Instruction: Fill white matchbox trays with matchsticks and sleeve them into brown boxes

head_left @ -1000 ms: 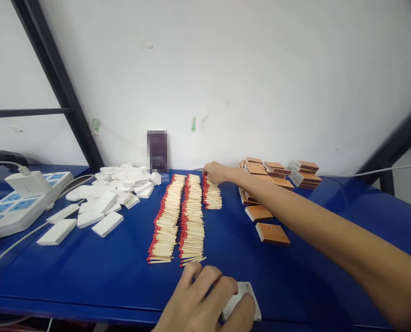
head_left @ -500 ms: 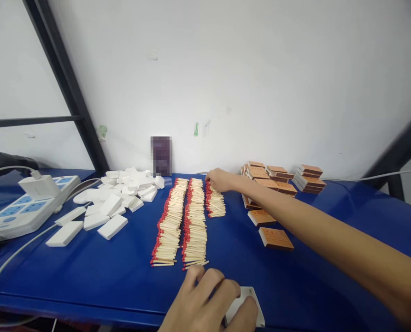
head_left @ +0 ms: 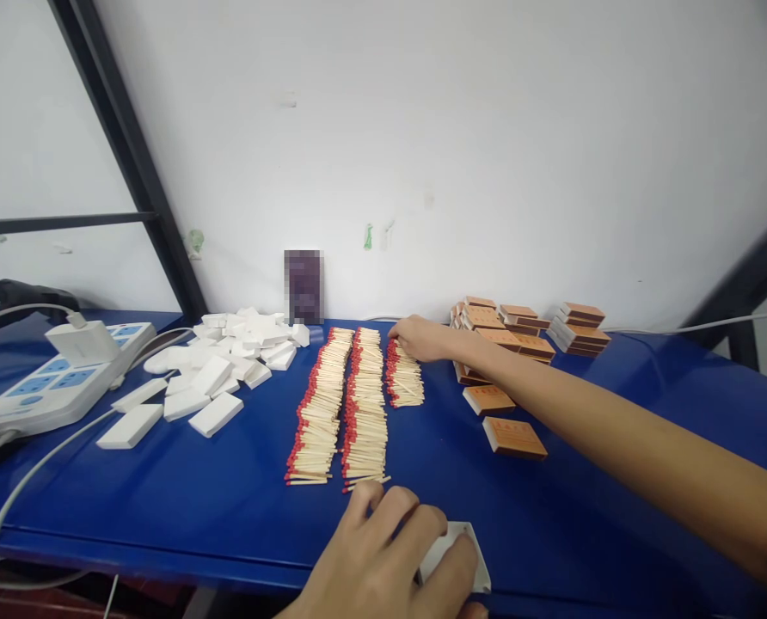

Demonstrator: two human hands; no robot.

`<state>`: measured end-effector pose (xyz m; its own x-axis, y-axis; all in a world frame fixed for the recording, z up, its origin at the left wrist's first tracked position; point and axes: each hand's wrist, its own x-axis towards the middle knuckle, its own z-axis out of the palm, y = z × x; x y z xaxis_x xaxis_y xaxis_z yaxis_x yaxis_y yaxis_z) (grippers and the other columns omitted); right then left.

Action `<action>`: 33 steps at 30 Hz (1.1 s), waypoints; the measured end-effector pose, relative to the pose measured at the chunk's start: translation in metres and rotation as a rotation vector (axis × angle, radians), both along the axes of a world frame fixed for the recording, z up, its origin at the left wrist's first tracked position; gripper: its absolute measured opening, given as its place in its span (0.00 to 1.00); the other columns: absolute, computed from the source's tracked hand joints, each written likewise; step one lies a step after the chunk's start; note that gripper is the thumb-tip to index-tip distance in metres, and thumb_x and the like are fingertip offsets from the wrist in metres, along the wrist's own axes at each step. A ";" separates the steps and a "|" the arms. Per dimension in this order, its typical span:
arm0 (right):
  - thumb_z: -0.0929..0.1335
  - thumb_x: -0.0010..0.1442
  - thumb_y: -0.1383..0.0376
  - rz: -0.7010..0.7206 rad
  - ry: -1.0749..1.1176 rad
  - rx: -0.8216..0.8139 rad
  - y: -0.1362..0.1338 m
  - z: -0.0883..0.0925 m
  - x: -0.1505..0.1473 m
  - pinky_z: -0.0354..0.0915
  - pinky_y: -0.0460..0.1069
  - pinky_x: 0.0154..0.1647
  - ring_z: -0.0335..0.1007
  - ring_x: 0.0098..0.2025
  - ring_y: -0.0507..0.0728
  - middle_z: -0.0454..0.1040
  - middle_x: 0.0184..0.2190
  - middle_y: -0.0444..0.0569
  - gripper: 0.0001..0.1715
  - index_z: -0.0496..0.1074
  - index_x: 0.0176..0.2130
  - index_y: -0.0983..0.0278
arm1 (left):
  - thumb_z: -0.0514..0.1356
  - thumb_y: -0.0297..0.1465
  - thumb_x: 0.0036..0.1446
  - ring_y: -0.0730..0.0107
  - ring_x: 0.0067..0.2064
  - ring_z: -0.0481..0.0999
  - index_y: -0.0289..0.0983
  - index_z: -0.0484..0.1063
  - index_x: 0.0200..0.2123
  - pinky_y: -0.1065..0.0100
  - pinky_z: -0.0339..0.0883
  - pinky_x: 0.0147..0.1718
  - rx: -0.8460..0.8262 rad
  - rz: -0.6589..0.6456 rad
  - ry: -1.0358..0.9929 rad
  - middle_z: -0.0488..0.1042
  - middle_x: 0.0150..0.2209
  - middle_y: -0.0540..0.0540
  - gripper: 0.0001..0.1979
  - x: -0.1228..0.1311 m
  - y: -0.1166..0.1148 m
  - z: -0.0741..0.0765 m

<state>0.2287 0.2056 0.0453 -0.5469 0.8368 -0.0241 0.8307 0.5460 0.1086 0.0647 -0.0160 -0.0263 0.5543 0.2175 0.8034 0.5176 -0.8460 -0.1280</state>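
Note:
At the far end of the short right-hand row of red-tipped matches [head_left: 408, 381], my right hand [head_left: 417, 336] has its fingers closed down on matches; the hand itself hides the fingertips. Near the table's front edge, my left hand [head_left: 393, 554] curls around a small white matchbox tray [head_left: 472, 554], covering its left part. Two longer match rows, the left one [head_left: 319, 404] and the middle one [head_left: 365, 395], lie alongside with red heads to the left.
White matchbox trays [head_left: 212, 375] are heaped at left, near a power strip [head_left: 67, 387] with cables. Orange-brown matchboxes [head_left: 513, 437] lie or stand stacked at right under and beyond my right forearm. A blurred dark box [head_left: 304, 288] leans against the wall [head_left: 487, 146].
The view has shifted slightly. My right hand stays at the far end of the short row, and my left hand still holds the tray; little else differs.

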 end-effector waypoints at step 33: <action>0.63 0.68 0.65 0.070 0.287 0.249 -0.119 -0.037 0.023 0.56 0.53 0.42 0.70 0.36 0.56 0.75 0.34 0.49 0.10 0.71 0.36 0.63 | 0.59 0.36 0.61 0.59 0.37 0.71 0.35 0.72 0.50 0.57 0.68 0.37 -0.205 0.035 0.169 0.74 0.40 0.42 0.16 -0.016 -0.005 0.011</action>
<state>0.2512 0.0867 0.0083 -0.5582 0.7580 0.3374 0.8080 0.5890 0.0138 0.0490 -0.0213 -0.0155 0.6661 0.3876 0.6372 0.5330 -0.8450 -0.0431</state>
